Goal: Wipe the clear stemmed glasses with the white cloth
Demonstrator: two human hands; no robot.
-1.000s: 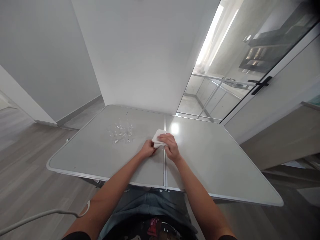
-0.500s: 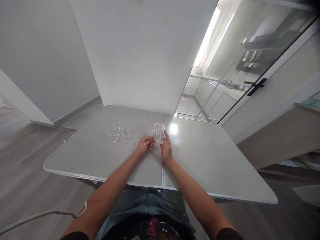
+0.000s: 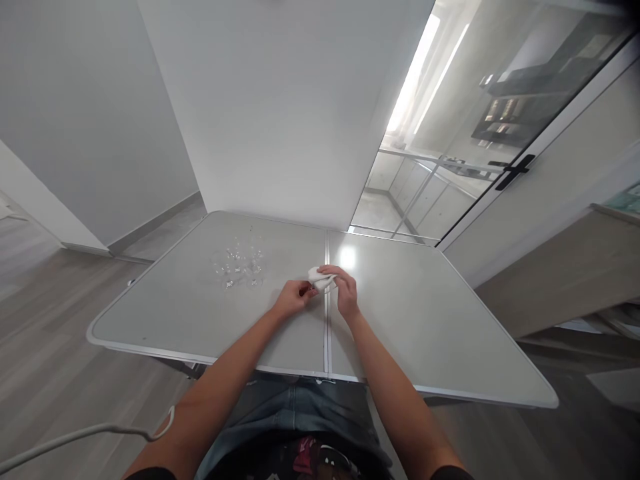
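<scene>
Over the table's seam my right hand (image 3: 345, 288) grips a folded white cloth (image 3: 321, 279), fingers bent over its top. The cloth is wrapped around the bowl of a clear stemmed glass, which it almost wholly covers. My left hand (image 3: 295, 298) is closed beside the cloth, thumb and fingers pinching the glass at its lower end. The stem is mostly hidden by these fingers. To the left stand several clear glasses (image 3: 239, 267) in a close group, their outlines faint against the pale tabletop.
The pale grey folding table (image 3: 200, 327) has a metal rim and a seam across its middle. A white wall (image 3: 285, 113) rises behind it. At the right is a glass door (image 3: 425, 133) with a black handle (image 3: 515, 172). A white cable (image 3: 100, 425) runs by my left forearm.
The cloth has folded over the glass bowl, which showed clearly before. My right hand has moved slightly right and its fingers now curl over the top. The group of glasses has stayed put.
</scene>
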